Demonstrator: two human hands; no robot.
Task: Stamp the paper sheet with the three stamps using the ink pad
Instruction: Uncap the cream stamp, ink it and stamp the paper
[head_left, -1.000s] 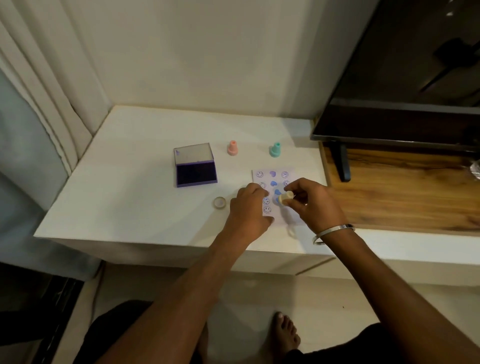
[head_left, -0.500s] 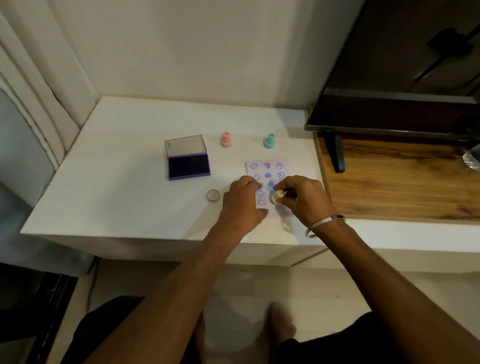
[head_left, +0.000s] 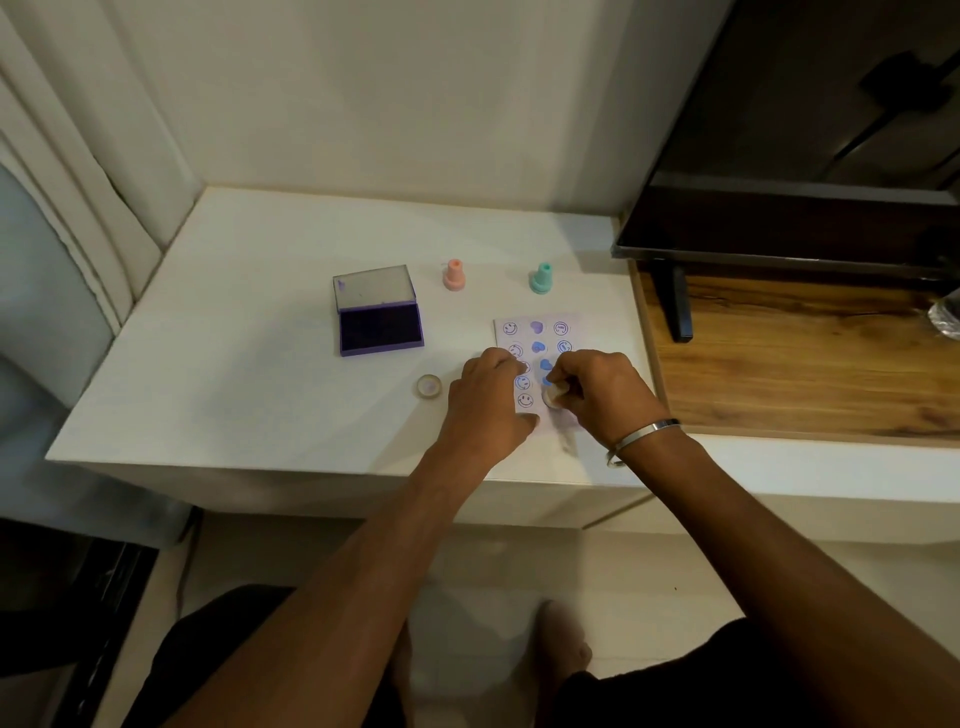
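Note:
A small paper sheet (head_left: 550, 325) lies on the white table (head_left: 260, 374), printed with rows of purple smileys and blue hearts. My right hand (head_left: 602, 395) grips a cream stamp (head_left: 554, 397) and holds it down on the sheet's lower middle. My left hand (head_left: 491, 397) rests on the sheet's left edge, fingers curled and pressing it flat. The open purple ink pad (head_left: 379, 326) sits to the left, lid tipped back. A pink stamp (head_left: 454, 275) and a teal stamp (head_left: 541, 278) stand upright behind the sheet.
A round cap (head_left: 429, 386) lies left of my left hand. A dark screen on a stand (head_left: 675, 306) rests on the wooden surface (head_left: 805, 364) to the right. A curtain hangs at the left; the table's front edge is near my wrists.
My right hand has brought the cream stamp down from just above the paper onto its lower middle. The left hand stays on the sheet's edge. The camera has shifted slightly.

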